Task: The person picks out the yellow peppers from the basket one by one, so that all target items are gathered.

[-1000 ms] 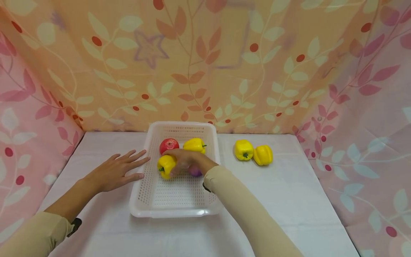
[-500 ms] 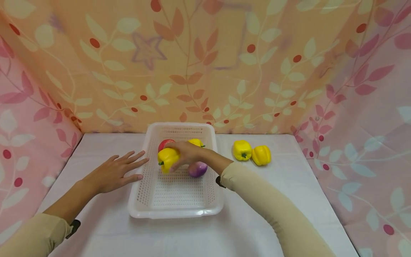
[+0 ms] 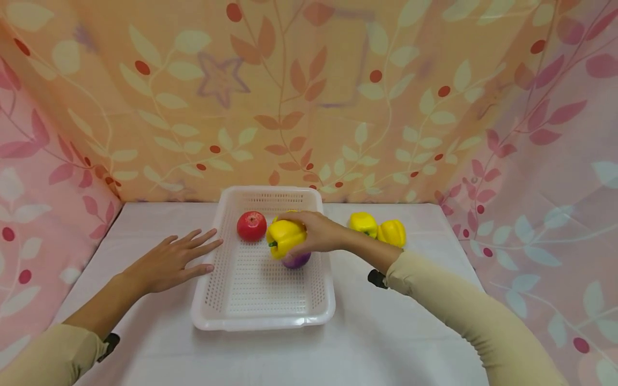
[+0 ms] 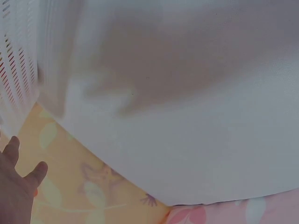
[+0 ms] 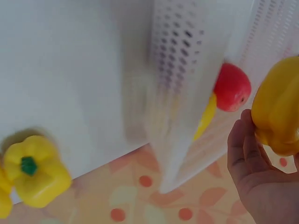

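In the head view my right hand (image 3: 321,231) grips a yellow bell pepper (image 3: 286,236) above the white plastic basket (image 3: 260,320). The right wrist view shows the fingers curled round that pepper (image 5: 280,107). Below it in the basket sits a purple, onion-like vegetable (image 3: 298,261), partly covered. Another yellow pepper lies behind, mostly hidden by the hand. A red round fruit (image 3: 251,226), perhaps a pomegranate, rests at the basket's back left. My left hand (image 3: 176,261) is beside the basket's left wall, fingers spread and holding nothing.
Two yellow bell peppers (image 3: 392,233) lie side by side on the white tablecloth (image 3: 410,300) right of the basket, one partly behind the right forearm. Patterned curtains (image 3: 309,107) enclose the table at the back and both sides.
My right hand has lifted the yellow pepper from the basket's left part and carried it right, over the purple vegetable. The red fruit is now uncovered. My left hand stays nearly still.
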Demonstrator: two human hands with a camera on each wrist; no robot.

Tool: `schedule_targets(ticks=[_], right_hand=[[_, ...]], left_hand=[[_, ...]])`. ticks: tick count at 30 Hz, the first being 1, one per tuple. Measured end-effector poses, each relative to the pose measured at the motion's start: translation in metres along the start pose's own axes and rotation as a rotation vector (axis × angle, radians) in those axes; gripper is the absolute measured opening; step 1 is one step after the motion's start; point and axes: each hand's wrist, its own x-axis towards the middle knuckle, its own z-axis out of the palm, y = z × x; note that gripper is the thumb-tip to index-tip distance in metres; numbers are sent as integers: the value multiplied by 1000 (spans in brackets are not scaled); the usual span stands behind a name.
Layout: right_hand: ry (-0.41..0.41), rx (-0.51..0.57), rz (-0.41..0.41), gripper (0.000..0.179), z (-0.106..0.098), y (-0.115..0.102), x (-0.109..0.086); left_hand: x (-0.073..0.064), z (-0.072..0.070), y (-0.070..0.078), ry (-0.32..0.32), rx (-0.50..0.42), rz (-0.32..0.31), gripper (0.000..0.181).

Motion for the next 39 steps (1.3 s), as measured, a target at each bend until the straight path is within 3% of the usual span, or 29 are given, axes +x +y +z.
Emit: schedule_targets(ticks=[4,20,39], right_hand=[[49,42,45,80,-15,14,-23],[172,-39,223,78,-55,72,-100],[221,-15,398,84,-45,145,-183]], left_hand=[[1,1,-1,18,12,14,68],[2,5,-1,-4,-9,-13,69],[1,6,-1,7,1,-11,70]])
